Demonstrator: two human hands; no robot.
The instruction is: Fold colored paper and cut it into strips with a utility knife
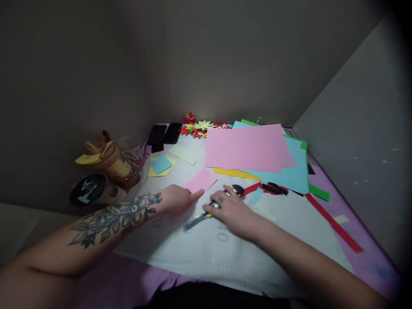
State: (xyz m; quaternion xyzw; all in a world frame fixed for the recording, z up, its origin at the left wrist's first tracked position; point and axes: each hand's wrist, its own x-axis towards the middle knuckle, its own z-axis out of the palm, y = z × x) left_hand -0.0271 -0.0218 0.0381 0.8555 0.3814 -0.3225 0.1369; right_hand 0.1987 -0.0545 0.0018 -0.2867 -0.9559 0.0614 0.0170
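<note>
My left hand [178, 197] presses down on a small pink sheet of paper [206, 180], one finger stretched across it; the other fingers are partly hidden. Just right of the paper, my right hand [227, 208] has its fingers around the handle of a utility knife [195, 221]. The knife lies slantwise low over the white table cover, its blade end towards the lower left and its black butt end at the upper right. Between blade and paper there is a small gap.
Large pink sheets [244, 148] lie on light-blue sheets [294, 167] at the back right. Red strips [334, 223] and black scraps [273, 189] lie nearby. Folded paper stars [196, 126], phones [172, 133], a blue square [161, 164] and a brown-yellow cup [112, 161] stand left and behind.
</note>
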